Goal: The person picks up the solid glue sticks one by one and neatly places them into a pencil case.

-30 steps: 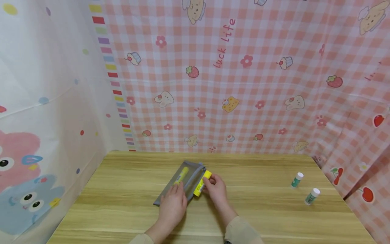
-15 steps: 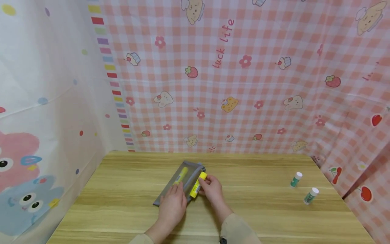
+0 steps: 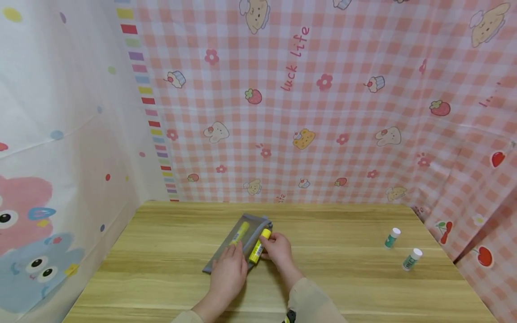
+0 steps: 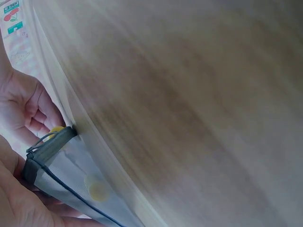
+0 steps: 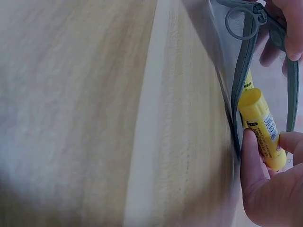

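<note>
The yellow glue stick is located at the mouth of the gray mesh pouch, alongside the zipper. Right hand: thumb and fingers are clamped on opposite sides of the stick's barrel. In the head view, the long axis of the stick runs diagonally, one end toward the far right and the other toward the near left, roughly parallel to the long side of the pouch. In the right wrist view, the broad round end is directed toward the zipper pull ring. Contact between stick and pouch cannot be told. Left hand: thumb and fingers are clamped on the pouch near its mouth. A second yellow stick lies inside the pouch, its long axis along the same diagonal. Two white-capped sticks stand on the counter, well apart to the right, caps uppermost.
</note>
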### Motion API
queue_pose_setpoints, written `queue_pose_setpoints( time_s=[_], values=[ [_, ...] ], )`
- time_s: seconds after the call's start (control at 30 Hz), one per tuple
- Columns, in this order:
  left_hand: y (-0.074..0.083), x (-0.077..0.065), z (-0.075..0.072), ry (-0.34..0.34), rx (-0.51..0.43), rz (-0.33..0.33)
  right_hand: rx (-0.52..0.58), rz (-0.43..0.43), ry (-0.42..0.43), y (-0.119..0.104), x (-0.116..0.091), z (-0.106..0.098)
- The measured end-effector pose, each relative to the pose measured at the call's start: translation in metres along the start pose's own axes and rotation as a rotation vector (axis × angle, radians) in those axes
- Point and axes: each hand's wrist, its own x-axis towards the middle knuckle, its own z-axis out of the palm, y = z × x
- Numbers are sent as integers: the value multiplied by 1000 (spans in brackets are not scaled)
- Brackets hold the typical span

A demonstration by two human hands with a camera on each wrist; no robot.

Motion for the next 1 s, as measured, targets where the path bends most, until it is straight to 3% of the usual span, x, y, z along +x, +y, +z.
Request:
queue_pose_setpoints(
  time_s=[0.73, 1.0],
  values=[
    [1, 0, 0, 18, 0, 12, -131, 52, 25, -2, 8, 7],
    [1, -2, 1, 35, 4, 15, -78, 58, 10, -3, 7, 8]
  ],
)
